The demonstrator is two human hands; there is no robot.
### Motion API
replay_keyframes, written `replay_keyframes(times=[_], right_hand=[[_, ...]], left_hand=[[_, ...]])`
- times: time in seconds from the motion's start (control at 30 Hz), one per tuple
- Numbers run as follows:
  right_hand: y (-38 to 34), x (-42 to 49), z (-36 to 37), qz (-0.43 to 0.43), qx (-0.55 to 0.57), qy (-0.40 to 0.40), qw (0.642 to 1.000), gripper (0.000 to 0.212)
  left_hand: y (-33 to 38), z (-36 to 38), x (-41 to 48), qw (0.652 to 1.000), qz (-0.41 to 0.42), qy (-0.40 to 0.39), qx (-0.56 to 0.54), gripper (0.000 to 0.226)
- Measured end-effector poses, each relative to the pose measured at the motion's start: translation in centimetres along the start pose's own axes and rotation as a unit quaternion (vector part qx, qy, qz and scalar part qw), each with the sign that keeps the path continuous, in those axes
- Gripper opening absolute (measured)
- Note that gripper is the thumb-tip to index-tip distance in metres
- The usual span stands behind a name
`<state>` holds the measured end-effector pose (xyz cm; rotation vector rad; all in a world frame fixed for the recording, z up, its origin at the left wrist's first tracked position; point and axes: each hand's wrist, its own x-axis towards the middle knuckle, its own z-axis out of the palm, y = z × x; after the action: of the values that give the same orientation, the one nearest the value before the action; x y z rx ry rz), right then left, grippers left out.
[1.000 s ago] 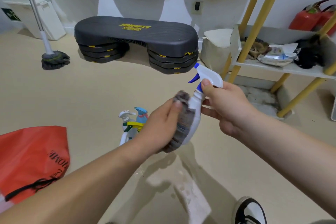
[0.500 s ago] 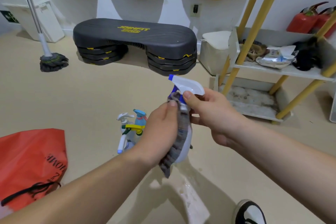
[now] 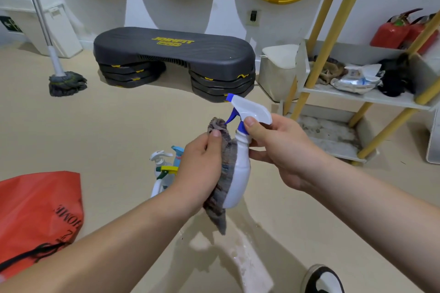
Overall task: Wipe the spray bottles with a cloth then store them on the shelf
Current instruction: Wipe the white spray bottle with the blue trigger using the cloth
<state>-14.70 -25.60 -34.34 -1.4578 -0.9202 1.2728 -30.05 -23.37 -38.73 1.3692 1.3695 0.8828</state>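
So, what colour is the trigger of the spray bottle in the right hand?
Blue. The trigger shows best in the head view.

The spray bottle (image 3: 240, 173) is looking like smooth white plastic, and it is shining a little. The cloth (image 3: 221, 197) against it is looking grey, fuzzy and rough. The other bottles (image 3: 164, 169) are looking like smooth plastic too. The floor (image 3: 119, 126) is looking smooth and dull, but a wet patch (image 3: 247, 261) is shining. The step block (image 3: 173, 52) is looking like dark, dull plastic with fine lines. The mop pole (image 3: 40, 14) is shining like metal, and the mop head (image 3: 66, 82) is looking stringy. The shelf poles (image 3: 333, 31) are looking like yellow wood. The red bag (image 3: 35, 209) is looking dull and crinkly.
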Motion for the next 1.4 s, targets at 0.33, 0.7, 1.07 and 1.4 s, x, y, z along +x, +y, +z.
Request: replay_keyframes(times=[0.33,0.7,1.07,1.4], right_hand=[[0.2,-0.4,0.3,-0.008,-0.014,-0.105,0.994,0.024],[0.2,0.4,0.0,0.012,0.002,0.019,1.000,0.023],[0.3,0.2,-0.1,0.009,-0.011,0.033,0.999,0.019],[-0.9,1.0,-1.3,0.036,0.021,0.004,0.999,0.023]], left_hand=[[0.6,-0.6,-0.4,0.989,0.120,0.028,0.083,0.049],[-0.8,-0.4,-0.9,0.920,0.297,-0.081,0.242,0.029],[-0.8,-0.3,0.0,0.983,0.090,-0.158,0.030,0.016],[0.6,-2.4,1.5,0.962,-0.069,-0.194,-0.177,0.032]])
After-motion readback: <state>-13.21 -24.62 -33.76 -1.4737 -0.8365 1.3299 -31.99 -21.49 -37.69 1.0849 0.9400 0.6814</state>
